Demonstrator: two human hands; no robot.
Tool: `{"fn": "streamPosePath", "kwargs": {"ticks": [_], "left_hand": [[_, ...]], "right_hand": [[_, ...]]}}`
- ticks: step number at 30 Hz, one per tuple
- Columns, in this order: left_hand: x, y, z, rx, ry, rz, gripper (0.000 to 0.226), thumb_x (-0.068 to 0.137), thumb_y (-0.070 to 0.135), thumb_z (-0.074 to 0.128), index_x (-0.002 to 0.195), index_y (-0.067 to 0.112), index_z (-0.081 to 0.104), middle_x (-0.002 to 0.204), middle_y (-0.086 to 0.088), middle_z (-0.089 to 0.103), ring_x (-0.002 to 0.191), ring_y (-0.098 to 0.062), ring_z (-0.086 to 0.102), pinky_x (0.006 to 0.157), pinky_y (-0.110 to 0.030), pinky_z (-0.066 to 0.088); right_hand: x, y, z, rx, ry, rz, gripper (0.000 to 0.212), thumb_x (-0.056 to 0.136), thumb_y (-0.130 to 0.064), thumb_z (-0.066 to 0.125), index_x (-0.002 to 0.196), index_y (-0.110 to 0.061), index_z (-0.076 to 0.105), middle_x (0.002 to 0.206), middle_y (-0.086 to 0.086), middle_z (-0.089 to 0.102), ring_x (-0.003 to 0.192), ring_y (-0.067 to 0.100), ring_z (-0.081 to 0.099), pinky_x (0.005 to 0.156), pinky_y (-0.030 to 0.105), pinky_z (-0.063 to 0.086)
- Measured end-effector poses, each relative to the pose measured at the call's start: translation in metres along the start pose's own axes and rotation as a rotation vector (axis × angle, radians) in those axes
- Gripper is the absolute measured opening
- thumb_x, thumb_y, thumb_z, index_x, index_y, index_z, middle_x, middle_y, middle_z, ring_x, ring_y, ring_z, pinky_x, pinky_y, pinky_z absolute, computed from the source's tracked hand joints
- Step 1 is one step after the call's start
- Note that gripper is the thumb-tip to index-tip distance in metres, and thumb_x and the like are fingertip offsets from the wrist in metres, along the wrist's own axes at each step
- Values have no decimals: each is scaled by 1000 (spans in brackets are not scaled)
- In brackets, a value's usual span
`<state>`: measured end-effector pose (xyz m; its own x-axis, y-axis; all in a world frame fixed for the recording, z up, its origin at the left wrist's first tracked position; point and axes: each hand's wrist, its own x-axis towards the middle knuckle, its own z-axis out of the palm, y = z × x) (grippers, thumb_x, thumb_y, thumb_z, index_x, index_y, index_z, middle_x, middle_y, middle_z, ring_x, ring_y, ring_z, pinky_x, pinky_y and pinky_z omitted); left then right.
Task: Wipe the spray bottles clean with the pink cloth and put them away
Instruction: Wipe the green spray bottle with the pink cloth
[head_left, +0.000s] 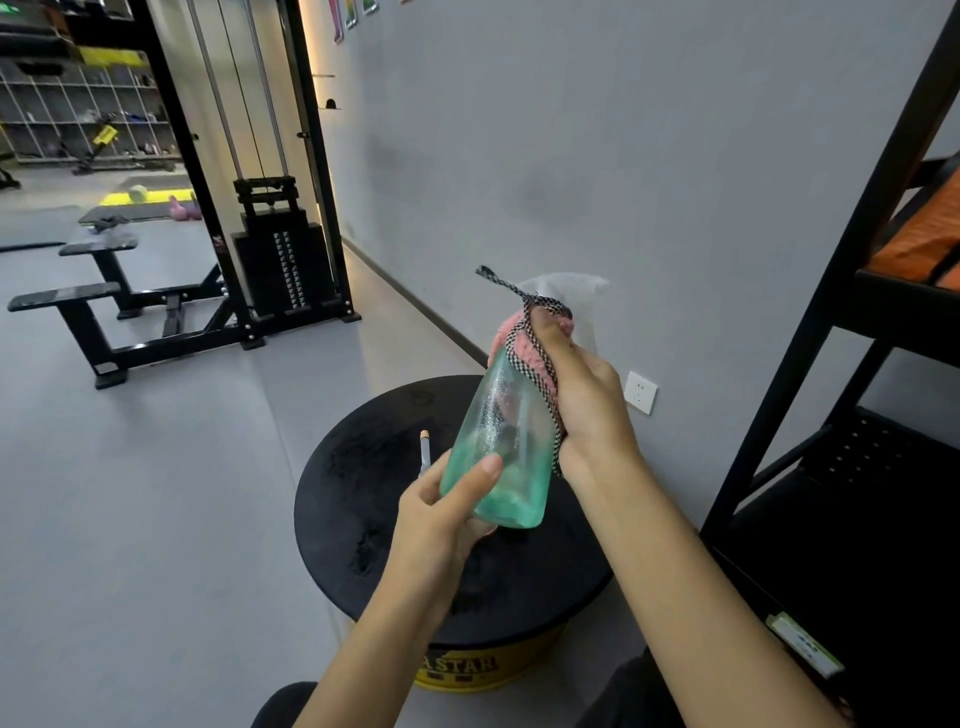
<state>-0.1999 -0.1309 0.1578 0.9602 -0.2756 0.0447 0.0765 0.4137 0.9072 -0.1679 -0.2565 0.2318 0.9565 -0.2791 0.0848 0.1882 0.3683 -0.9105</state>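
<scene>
Frame centre: left hand (447, 501) grasps the base of the tilted green bottle (501, 441), right hand (584, 400) clenches the pink cloth (524, 343) round its neck, both above a black drum (363, 493), rack (857, 519) at the right edge, weight machine (280, 249) upper left.

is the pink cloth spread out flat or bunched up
Bunched: the pink cloth is wrapped round the top of the spray bottle, gripped by the right hand.

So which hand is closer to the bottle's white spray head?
Right. The right hand grips the pink cloth round the neck just below the spray head; the left hand holds the spray bottle's base.
</scene>
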Motion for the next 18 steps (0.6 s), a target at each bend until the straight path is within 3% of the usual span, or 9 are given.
{"fn": "streamPosePath", "kwargs": {"ticks": [3, 7, 11, 14, 16, 18], "left_hand": [[-2, 0, 1, -8, 23, -2, 72, 59, 46, 84, 116, 6, 69, 113, -20, 71, 106, -38, 68, 77, -39, 59], [-3, 13, 0, -411, -148, -308, 95, 41, 44, 97, 121, 3, 66, 120, -24, 66, 96, -39, 70, 74, -46, 61], [-5, 13, -6, -663, -269, -505, 95, 44, 38, 97, 121, -8, 64, 120, -32, 61, 95, -45, 68, 81, -50, 57], [-2, 13, -10, -566, -288, -429, 84, 64, 44, 86, 130, 1, 60, 132, -28, 58, 112, -45, 63, 89, -50, 54], [1, 9, -10, -346, -184, -294, 71, 78, 50, 67, 135, 11, 57, 134, -19, 60, 120, -37, 60, 98, -52, 51], [-1, 8, -10, -88, -85, -146, 60, 78, 49, 65, 129, 17, 61, 129, -13, 65, 117, -30, 64, 93, -47, 55]], "right_hand": [[-2, -2, 1, 0, 1, 11, 48, 60, -49, 75, 88, -9, 74, 86, 7, 74, 82, 20, 69, 90, 39, 55], [3, -7, -7, 167, -225, 214, 40, 62, -49, 71, 79, -13, 78, 83, 7, 73, 73, 19, 71, 71, 32, 60], [3, -2, -6, 294, -299, 228, 36, 72, -49, 60, 71, -18, 79, 80, 3, 74, 74, 15, 71, 70, 28, 57], [2, -3, -6, 281, -231, 170, 35, 68, -45, 65, 78, -14, 77, 82, 7, 74, 75, 18, 71, 67, 28, 58], [2, -6, -7, 201, -142, 142, 43, 62, -44, 69, 86, -8, 72, 83, 9, 73, 72, 20, 71, 66, 29, 58], [1, -8, -7, 107, -78, 102, 48, 60, -44, 74, 90, -7, 71, 84, 9, 73, 73, 20, 71, 70, 31, 58]]}}
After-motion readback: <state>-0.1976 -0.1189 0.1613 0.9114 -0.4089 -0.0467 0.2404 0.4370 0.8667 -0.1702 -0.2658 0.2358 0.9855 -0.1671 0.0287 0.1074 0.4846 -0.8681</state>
